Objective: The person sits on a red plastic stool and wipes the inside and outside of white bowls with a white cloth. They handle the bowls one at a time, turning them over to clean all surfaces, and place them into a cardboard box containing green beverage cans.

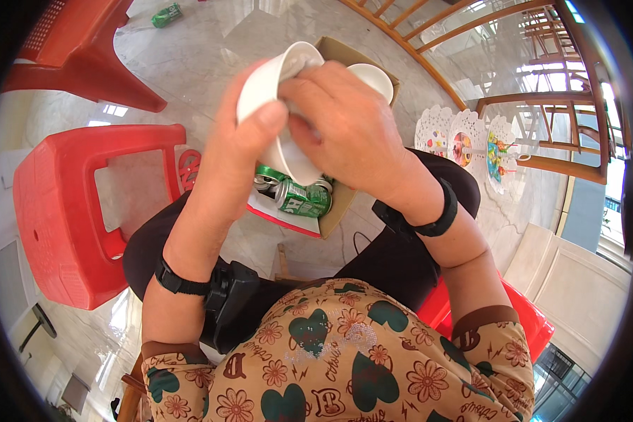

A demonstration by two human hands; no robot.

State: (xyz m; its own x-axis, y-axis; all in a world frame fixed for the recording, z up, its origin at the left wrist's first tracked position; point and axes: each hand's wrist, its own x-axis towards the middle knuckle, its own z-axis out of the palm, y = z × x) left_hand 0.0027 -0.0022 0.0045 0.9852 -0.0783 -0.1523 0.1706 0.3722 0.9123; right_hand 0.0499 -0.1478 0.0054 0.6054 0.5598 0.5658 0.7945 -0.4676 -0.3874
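Observation:
My left hand [242, 132] grips a white bowl or cup [259, 84] from its outer side, thumb pressed against the wall. It is tilted, its mouth turned toward my right hand [343, 121]. The fingers of that hand are bent and reach inside the mouth. Whether they hold anything is hidden, and motion blurs both hands. Below them stands a cardboard box [345, 203] with several green drink cans [305, 199] in it. Another white round dish or bowl [373, 79] shows at the box's far corner.
Red plastic stools [58, 211] stand to my left, and a darker red chair [84, 58] is at upper left. A crushed green can [166, 16] lies on the marble floor. At right are a tiered white stand [464, 142] with colourful items and wooden railings [438, 68].

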